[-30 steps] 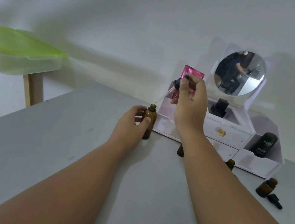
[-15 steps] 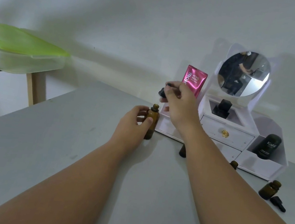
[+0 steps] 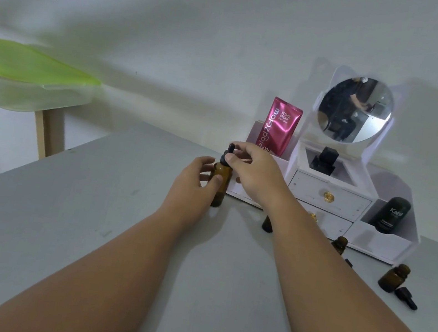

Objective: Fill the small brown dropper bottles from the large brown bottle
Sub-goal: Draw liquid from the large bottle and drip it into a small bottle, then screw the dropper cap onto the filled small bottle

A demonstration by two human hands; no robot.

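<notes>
We see the left hand (image 3: pixel 190 187) gripping the large brown bottle (image 3: pixel 220 188), which stands upright near the desk's (image 3: pixel 55 224) far edge, just beside the white organiser (image 3: pixel 329 198). The right hand (image 3: pixel 257 172) pinches the black dropper cap (image 3: pixel 228 154) at the bottle's neck. Small brown dropper bottles (image 3: pixel 393 280) stand toward the right edge.

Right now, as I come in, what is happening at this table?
A person works at a grey table. The left hand holds the large brown bottle upright, and the right hand pinches the black dropper cap sitting at its neck. To the right, small brown bottles stand open in front of a white organiser; a loose dropper cap lies beside one. Whether any is filled cannot be told.
</notes>
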